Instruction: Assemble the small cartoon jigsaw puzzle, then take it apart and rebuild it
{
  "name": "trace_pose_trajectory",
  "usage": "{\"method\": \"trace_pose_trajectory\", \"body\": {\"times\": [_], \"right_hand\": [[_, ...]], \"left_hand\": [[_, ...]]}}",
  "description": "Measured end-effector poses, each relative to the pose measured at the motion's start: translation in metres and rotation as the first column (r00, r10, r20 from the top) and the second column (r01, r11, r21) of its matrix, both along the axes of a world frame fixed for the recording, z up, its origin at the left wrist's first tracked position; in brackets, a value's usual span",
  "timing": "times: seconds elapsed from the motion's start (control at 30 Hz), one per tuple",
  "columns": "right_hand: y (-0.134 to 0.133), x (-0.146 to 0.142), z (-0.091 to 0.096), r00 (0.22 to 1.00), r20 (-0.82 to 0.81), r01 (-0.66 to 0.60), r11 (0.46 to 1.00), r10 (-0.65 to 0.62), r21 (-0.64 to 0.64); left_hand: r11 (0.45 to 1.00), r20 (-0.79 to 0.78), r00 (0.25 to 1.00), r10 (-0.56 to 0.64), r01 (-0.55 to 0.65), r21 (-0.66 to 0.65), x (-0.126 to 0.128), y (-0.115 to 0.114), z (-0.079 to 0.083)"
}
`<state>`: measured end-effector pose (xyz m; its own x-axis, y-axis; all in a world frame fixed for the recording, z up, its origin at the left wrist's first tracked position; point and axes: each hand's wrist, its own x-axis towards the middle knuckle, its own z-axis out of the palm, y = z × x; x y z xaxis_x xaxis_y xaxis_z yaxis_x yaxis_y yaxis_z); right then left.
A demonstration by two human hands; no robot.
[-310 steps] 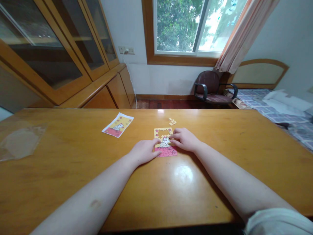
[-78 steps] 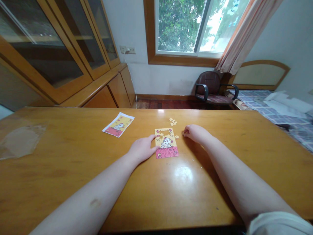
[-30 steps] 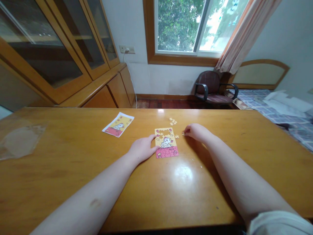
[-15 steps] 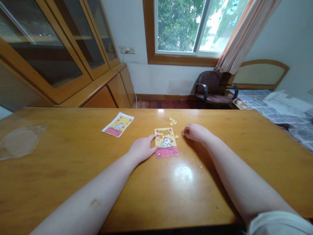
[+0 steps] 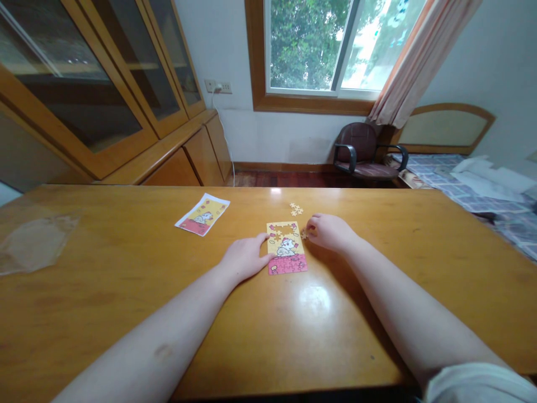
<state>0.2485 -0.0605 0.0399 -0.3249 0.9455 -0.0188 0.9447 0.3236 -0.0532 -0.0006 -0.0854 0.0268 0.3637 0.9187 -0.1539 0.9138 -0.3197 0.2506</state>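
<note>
A jigsaw puzzle (image 5: 287,265) lies flat on the table, with a white cartoon animal on yellow above a pink band. Gaps show the tabletop through its upper part. My left hand (image 5: 245,257) rests at its left side, thumb and forefinger spread and touching the edge. Just right of the puzzle, my right hand (image 5: 329,230) is closed in a pinch; the puzzle piece in its fingertips is mostly hidden. Close below those fingertips lies a loose piece (image 5: 304,234). Several more loose pieces (image 5: 296,210) are clustered beyond the puzzle's upper right corner.
A printed reference picture (image 5: 203,215) lies on the wooden table (image 5: 168,296), left of the puzzle. Farther left is a clear plastic bag (image 5: 33,243). Beyond the table stand a glass-fronted cabinet (image 5: 168,126), an armchair (image 5: 359,146) and a bed (image 5: 444,179).
My right hand has moved left with the puzzle piece, up to the loose piece beside the puzzle. My left hand has stayed at the puzzle's left edge.
</note>
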Motion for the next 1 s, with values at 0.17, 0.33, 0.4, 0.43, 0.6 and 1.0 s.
{"method": "trace_pose_trajectory", "body": {"times": [0.17, 0.33, 0.4, 0.43, 0.6, 1.0], "right_hand": [[-0.005, -0.012, 0.000, 0.998, -0.038, -0.056, 0.998, 0.056, 0.005], [-0.007, -0.022, 0.001, 0.996, -0.046, -0.073, 0.997, 0.073, 0.016], [-0.008, -0.027, 0.001, 0.996, -0.028, -0.080, 0.996, 0.081, 0.029], [-0.009, -0.030, 0.000, 0.997, -0.016, -0.080, 0.996, 0.081, 0.036], [-0.008, -0.042, -0.005, 0.996, 0.029, -0.086, 0.995, 0.084, 0.059], [-0.007, -0.050, -0.016, 0.998, -0.003, -0.066, 0.996, 0.066, 0.057]], "left_hand": [[1.000, 0.002, 1.000, -0.009, 0.009, -0.017, 0.005, -0.004, 0.002], [0.999, -0.004, 0.999, -0.032, 0.032, -0.007, 0.011, -0.009, 0.002], [0.999, -0.008, 0.999, -0.040, 0.040, -0.008, 0.013, -0.011, 0.002], [0.999, -0.009, 0.999, -0.048, 0.048, -0.009, 0.014, -0.012, 0.002], [0.997, -0.013, 0.997, -0.075, 0.074, -0.009, 0.018, -0.015, 0.002], [0.996, -0.019, 0.996, -0.086, 0.086, -0.010, 0.019, -0.016, 0.004]]}}
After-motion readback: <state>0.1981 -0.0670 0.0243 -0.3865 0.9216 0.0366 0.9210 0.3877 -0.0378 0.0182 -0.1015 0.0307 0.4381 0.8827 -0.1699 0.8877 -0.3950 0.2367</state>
